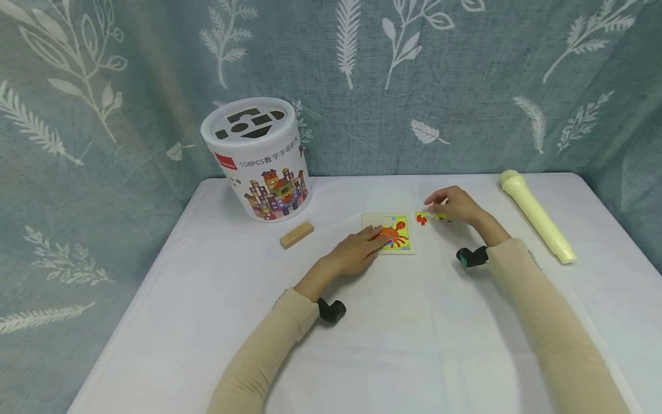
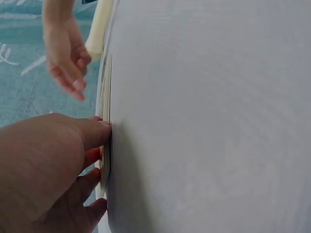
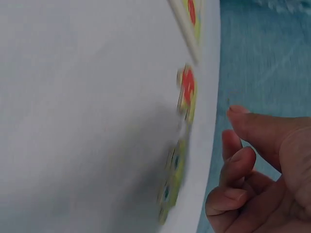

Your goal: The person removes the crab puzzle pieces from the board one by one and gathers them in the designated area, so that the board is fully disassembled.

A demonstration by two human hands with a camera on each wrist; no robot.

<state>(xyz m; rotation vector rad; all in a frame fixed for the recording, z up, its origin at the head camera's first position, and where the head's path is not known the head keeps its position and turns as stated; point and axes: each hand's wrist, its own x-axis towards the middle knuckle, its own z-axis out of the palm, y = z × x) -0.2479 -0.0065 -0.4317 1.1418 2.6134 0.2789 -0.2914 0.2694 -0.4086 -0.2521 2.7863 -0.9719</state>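
Note:
A wooden-framed jigsaw puzzle [image 1: 397, 236] with a red crab picture lies flat on the table. My left hand [image 1: 357, 250] rests on its left part with extended fingers, hiding some of the picture. In the left wrist view the thumb [image 2: 97, 132] touches the near edge of the board. To the right of the frame lie a red-and-yellow puzzle piece [image 3: 187, 90] and a yellow-green one [image 3: 172, 177] with dark spots. Just above these loose pieces hovers my right hand [image 1: 455, 206]. Its fingers are loosely bent, thumb apart from them, and nothing shows between.
A white block bucket [image 1: 258, 161] with a shape-sorter lid stands at the back left. In front of it lies a small wooden block [image 1: 296, 234]. A pale yellow microphone-shaped object [image 1: 538, 215] lies at the right. Behind the white table [image 1: 383, 345] hangs a patterned curtain [image 1: 331, 115].

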